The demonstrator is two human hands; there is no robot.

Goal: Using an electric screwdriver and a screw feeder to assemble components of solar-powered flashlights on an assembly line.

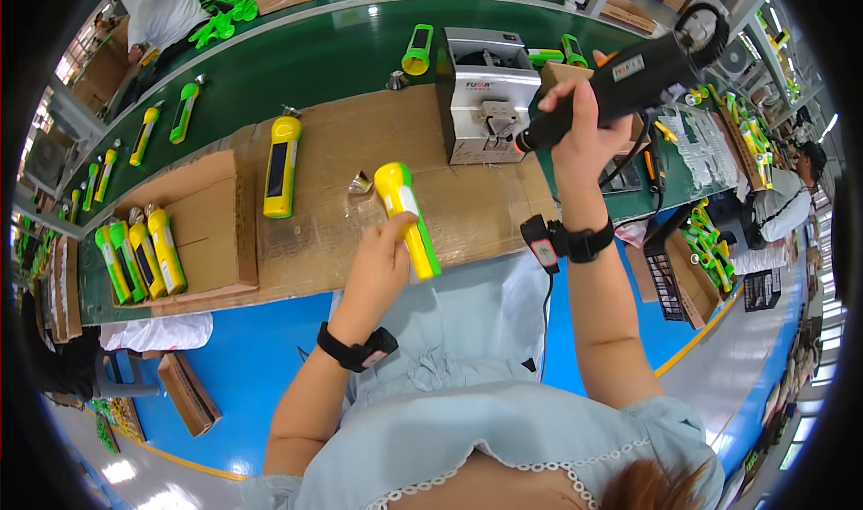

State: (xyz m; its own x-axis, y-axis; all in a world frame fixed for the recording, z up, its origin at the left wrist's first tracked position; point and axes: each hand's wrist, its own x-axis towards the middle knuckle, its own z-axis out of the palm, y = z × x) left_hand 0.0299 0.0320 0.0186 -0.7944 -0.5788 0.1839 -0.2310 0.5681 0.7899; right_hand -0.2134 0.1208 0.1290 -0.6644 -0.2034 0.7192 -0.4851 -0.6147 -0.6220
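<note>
My left hand (382, 254) is closed around the lower part of a yellow and green flashlight (393, 184), tilted above the cardboard-covered bench. In my right hand (586, 137) is a black electric screwdriver (629, 76), gripped round its body. Its tip points left and meets the front of a grey screw feeder (472, 96); whether a screw is on it cannot be seen. A small silvery reflector cup (360, 183) lies beside the held flashlight. Farther left another yellow flashlight (281, 168) rests with its dark panel up.
At the left, a cardboard box (243, 227) holds several flashlights (164, 249). More flashlights (184, 112) lie along the green bench (351, 56). An orange-handled screwdriver (654, 164) lies at right, near crates of flashlights. Co-workers (166, 11) sit at the far left and far right.
</note>
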